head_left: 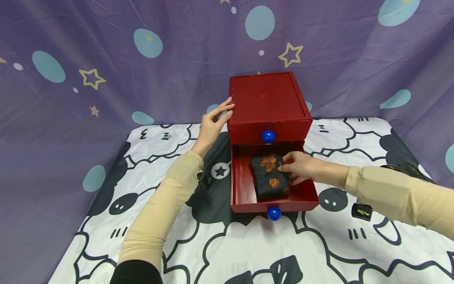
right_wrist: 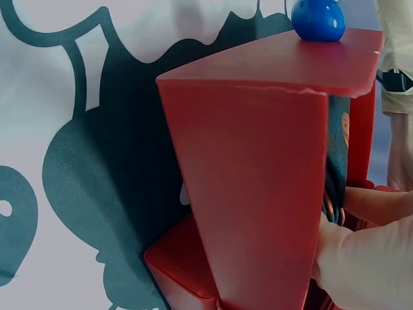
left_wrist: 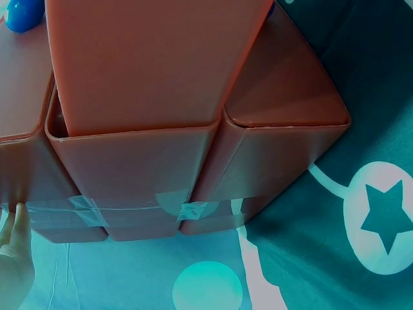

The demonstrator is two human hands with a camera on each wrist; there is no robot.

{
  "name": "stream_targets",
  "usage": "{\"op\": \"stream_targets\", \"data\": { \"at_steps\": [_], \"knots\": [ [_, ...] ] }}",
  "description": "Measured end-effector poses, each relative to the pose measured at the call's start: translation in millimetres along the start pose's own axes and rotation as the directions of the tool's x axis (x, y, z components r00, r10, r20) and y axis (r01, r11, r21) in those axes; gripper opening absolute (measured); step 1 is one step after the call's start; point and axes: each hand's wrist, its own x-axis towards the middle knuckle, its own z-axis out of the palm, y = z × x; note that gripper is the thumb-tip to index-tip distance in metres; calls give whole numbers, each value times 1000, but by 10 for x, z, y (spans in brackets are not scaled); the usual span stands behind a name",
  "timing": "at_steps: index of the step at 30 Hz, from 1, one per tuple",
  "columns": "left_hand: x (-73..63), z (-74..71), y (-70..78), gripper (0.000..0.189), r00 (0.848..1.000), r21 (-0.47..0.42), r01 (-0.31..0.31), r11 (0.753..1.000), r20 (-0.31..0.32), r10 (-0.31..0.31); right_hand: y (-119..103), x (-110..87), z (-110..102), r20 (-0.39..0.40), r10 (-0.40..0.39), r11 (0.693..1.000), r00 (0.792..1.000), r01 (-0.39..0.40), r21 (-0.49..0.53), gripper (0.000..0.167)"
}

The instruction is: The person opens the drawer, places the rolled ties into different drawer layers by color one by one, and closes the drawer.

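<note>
A red drawer cabinet point(head_left: 267, 96) stands on the cloth-covered table, with a lower drawer point(head_left: 242, 185) pulled out and a drawer above it closed. In the pulled-out drawer lies a folded dark cloth point(head_left: 266, 181) with orange flowers. My right hand point(head_left: 301, 167) reaches in from the right and pinches the cloth's right edge between thumb and fingers; the right wrist view partly hides this behind the drawer's side wall. My left hand point(head_left: 214, 124) rests straight fingers against the cabinet's upper left edge. Those fingers point(left_wrist: 19, 236) also touch the side in the left wrist view.
Blue round knobs point(head_left: 268, 136) stick out from the drawer fronts. Clear tape point(left_wrist: 142, 210) runs across the cabinet's stacked side. A white tablecloth point(head_left: 248, 244) with black cartoon drawings covers the table, and a purple curtain point(head_left: 191, 75) hangs behind.
</note>
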Motion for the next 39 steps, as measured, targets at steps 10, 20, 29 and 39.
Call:
{"op": "stream_targets", "data": {
  "at_steps": [10, 20, 29, 39],
  "knots": [
    [-6, -4, 1, 29, 1000, 0, 5, 1000, -2, -5, 32, -103, -7, -34, -99, 991, 994, 96, -94, 45],
    [-2, -1, -1, 29, 1000, -4, -1, 1000, -7, 1, 12, -213, -30, -66, -204, 962, 977, 187, -200, 41],
    [2, 1, -5, 29, 1000, -5, -6, 1000, -10, 6, 8, -368, -5, -100, -440, 815, 893, 350, -461, 24],
    [1, 0, -6, 29, 1000, -6, -8, 1000, -2, 8, 65, -480, 52, -121, -547, 733, 828, 404, -547, 20]
  ]
}}
